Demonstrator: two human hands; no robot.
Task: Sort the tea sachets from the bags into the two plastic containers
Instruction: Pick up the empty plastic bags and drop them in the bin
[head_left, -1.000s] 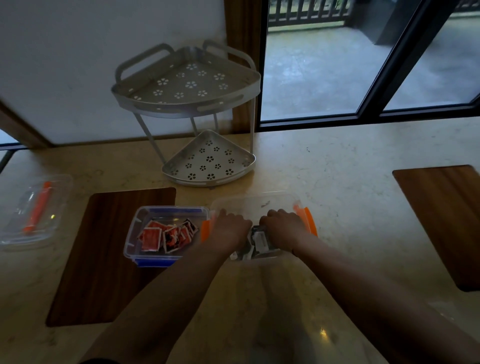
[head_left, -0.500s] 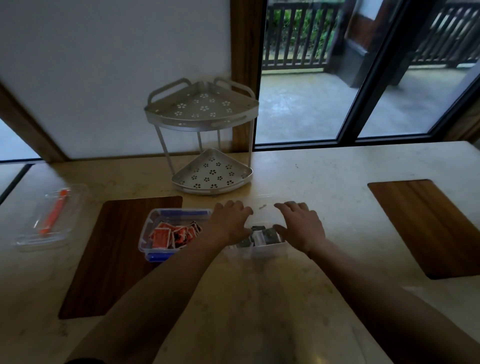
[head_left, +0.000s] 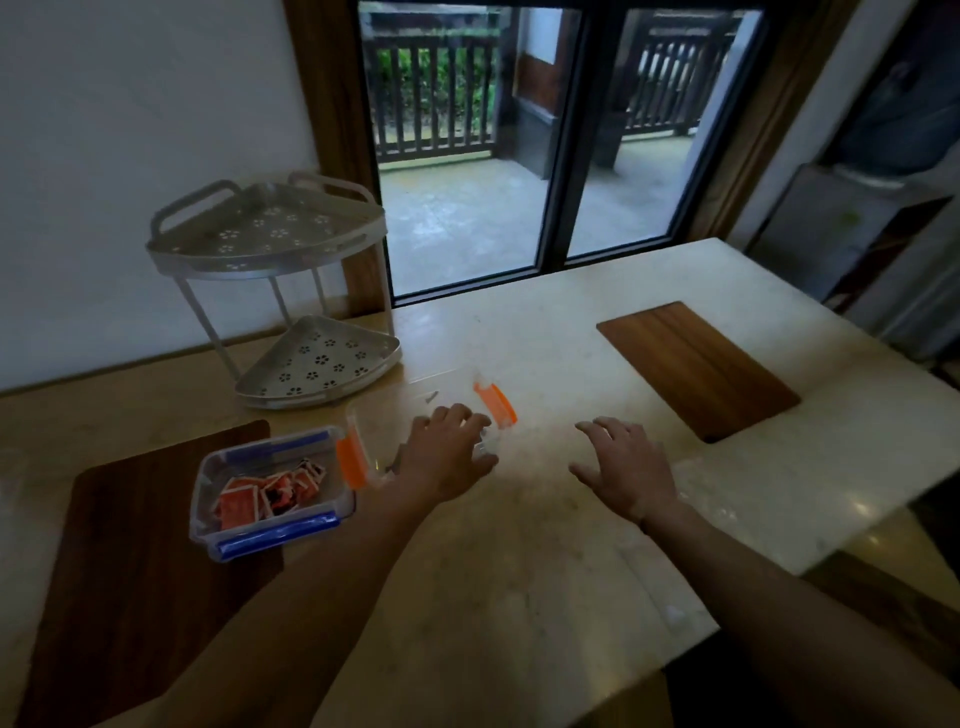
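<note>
A clear container with blue clips sits at the left and holds several red tea sachets. Right beside it stands a clear container with orange clips, its lid on. My left hand lies flat on that lid, fingers spread, and hides most of what is inside. My right hand hovers over the bare counter to the right of the container, fingers apart, holding nothing.
A two-tier metal corner rack stands behind the containers against the wall. Dark wooden mats lie at the left and right. The counter's edge runs down the right side, and a glass door is at the back.
My right hand has come off the orange-clipped container and moved right over the counter. My left hand stays on the lid. The camera has turned to the right.
</note>
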